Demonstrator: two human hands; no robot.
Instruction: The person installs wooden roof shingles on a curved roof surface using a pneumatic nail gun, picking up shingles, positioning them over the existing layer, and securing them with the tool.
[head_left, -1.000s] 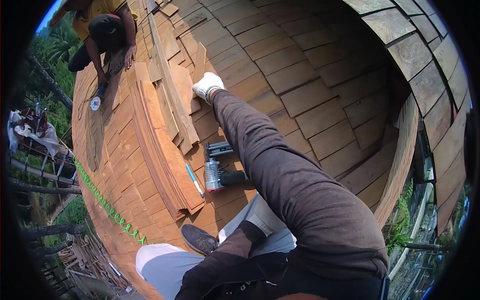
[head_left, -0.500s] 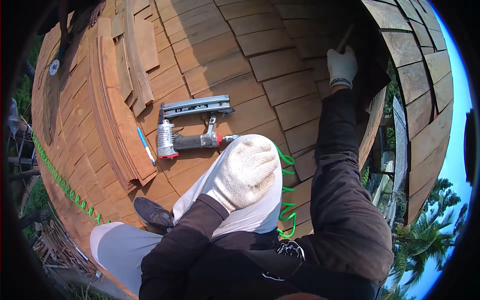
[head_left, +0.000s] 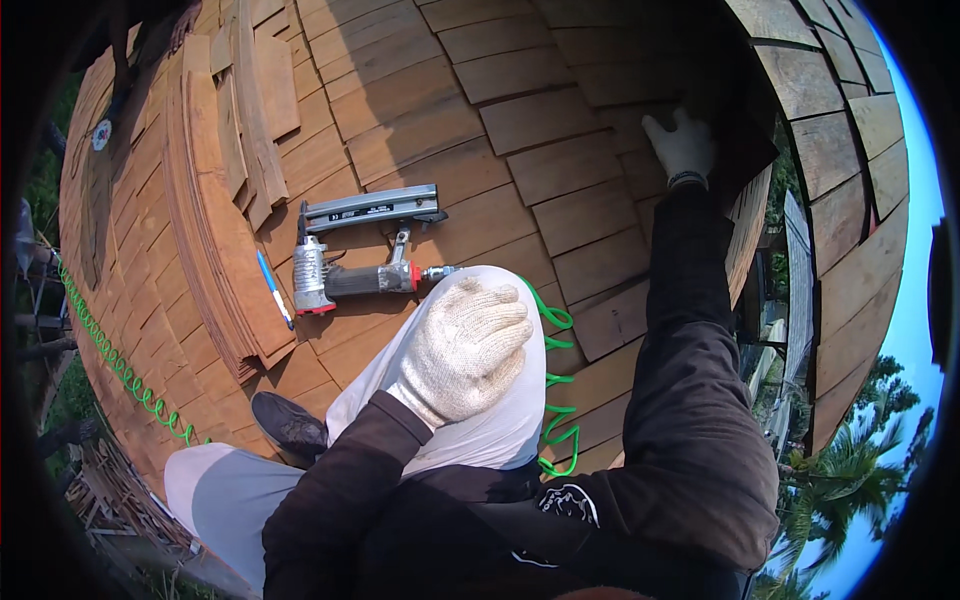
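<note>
My left hand [head_left: 472, 350], in a white knit glove, rests open on my raised knee [head_left: 505, 430] with its fingers lying over it. Stretched out to the far right, my gloved right hand [head_left: 684, 148] is in deep shadow at the wooden shingles [head_left: 578, 172]. Its thumb and fingers are apart, and I see nothing held in them; whether it touches the wood is too dark to tell. A silver and black pneumatic stapler [head_left: 365, 250] lies on the shingles just beyond my left hand. Left of it is a blue and white pen [head_left: 273, 288].
Stacked wooden shingles [head_left: 215, 240] and loose strips [head_left: 255, 110] lie left of the stapler. Green coiled air hose [head_left: 558, 380] runs beside my knee, with another coil [head_left: 125, 365] at far left. Another person's hand [head_left: 185, 25] shows at top left. The roof edge [head_left: 745, 235] drops off at right.
My right hand has let go of a stick-like wooden handle, and its fingers have spread. My left hand stays on my knee. The view has shifted slightly.
</note>
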